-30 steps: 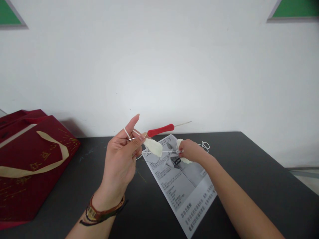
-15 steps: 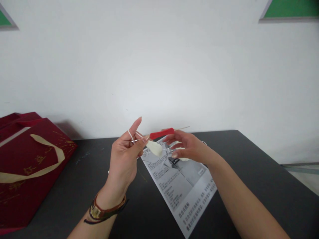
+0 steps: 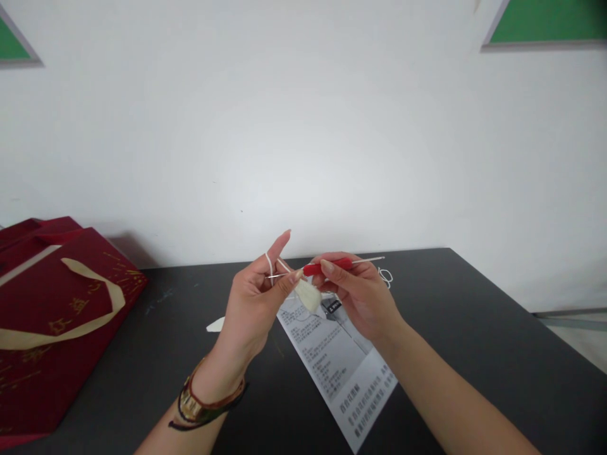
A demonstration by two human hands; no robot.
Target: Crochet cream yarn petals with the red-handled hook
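Observation:
A crochet hook (image 3: 313, 270) with a red handle and thin metal shafts at both ends lies level between my hands. My right hand (image 3: 363, 287) grips its handle, thumb on top. My left hand (image 3: 258, 297) pinches a cream crocheted piece (image 3: 309, 296) between thumb and fingers, close to the hook's left shaft. White yarn (image 3: 269, 259) loops round the raised index finger of my left hand. The crocheted piece hangs below the handle, its upper part hidden by my thumb.
A printed pattern sheet (image 3: 327, 373) lies aslant on the black table (image 3: 474, 354) under my hands. At left stands a dark red gift bag (image 3: 90, 291) with a cream ribbon. A white pointed piece (image 3: 215, 325) lies left of my wrist; loose white yarn (image 3: 387, 275) lies behind my right hand.
My right hand has closed round the red handle, where before its fingers were spread beneath it. My left hand, the hook and the crocheted piece have shifted right in view.

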